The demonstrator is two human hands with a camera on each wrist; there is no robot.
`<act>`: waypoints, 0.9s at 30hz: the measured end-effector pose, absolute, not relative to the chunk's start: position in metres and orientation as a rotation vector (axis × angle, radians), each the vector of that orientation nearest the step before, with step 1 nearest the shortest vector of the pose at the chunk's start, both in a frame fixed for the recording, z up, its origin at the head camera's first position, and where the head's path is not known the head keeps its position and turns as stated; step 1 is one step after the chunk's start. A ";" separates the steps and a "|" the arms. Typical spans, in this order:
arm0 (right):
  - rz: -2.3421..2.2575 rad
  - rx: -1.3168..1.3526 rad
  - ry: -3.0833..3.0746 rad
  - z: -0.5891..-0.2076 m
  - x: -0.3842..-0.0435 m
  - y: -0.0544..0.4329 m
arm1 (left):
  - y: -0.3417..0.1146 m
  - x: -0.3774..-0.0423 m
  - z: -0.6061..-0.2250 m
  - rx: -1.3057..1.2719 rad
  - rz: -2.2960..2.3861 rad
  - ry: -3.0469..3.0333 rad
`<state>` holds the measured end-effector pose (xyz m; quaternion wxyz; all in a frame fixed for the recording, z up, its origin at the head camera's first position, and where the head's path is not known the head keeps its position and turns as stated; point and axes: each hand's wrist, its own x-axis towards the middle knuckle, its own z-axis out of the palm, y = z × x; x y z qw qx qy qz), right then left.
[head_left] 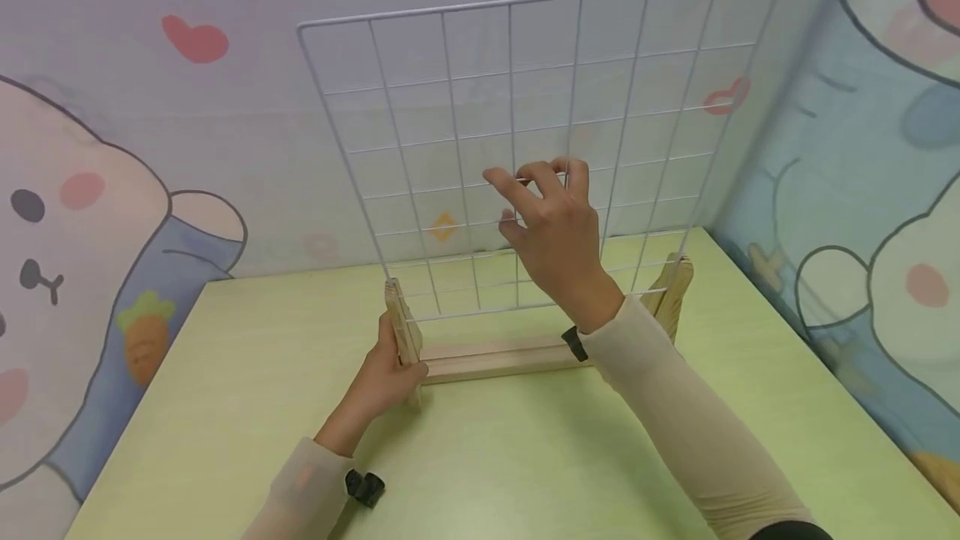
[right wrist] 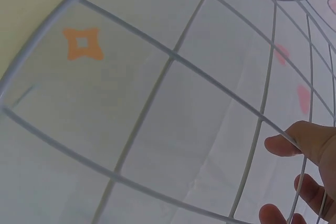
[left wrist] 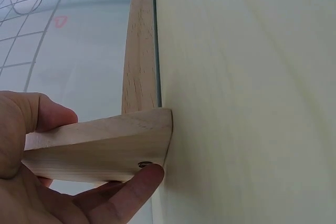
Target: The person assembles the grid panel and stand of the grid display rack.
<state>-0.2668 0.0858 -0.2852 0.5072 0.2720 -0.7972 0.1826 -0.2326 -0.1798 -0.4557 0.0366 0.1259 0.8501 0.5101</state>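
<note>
A white wire grid panel (head_left: 510, 3) leans back above a wooden stand. My right hand (head_left: 557, 244) holds the panel by its wires near the middle, with bent fingers and the thumb among the wires. The right wrist view shows that thumb (right wrist: 286, 145) lying against a wire. My left hand (head_left: 386, 377) grips the stand's left wooden end piece (head_left: 405, 327), thumb on one side and fingers on the other. One fingertip (left wrist: 152, 174) touches near a hole in that piece. A wooden crossbar (head_left: 502, 361) runs to the right end piece (head_left: 675, 294), partly hidden by my right arm.
The stand rests on a pale yellow-green table (head_left: 480, 457). Behind it hangs a printed backdrop (head_left: 255, 132) with hearts and a cartoon animal. Another printed sheet (head_left: 832, 190) borders the table on the right.
</note>
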 end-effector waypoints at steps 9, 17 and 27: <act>0.442 0.655 -1.914 -0.296 -0.267 0.088 | -0.178 -0.233 -0.455 0.357 1.578 2.608; 0.456 0.648 -1.917 -0.304 -0.267 0.088 | -0.178 -0.233 -0.455 0.340 1.579 2.599; 0.477 0.701 -1.930 -0.314 -0.267 0.089 | -0.179 -0.232 -0.453 0.377 1.579 2.605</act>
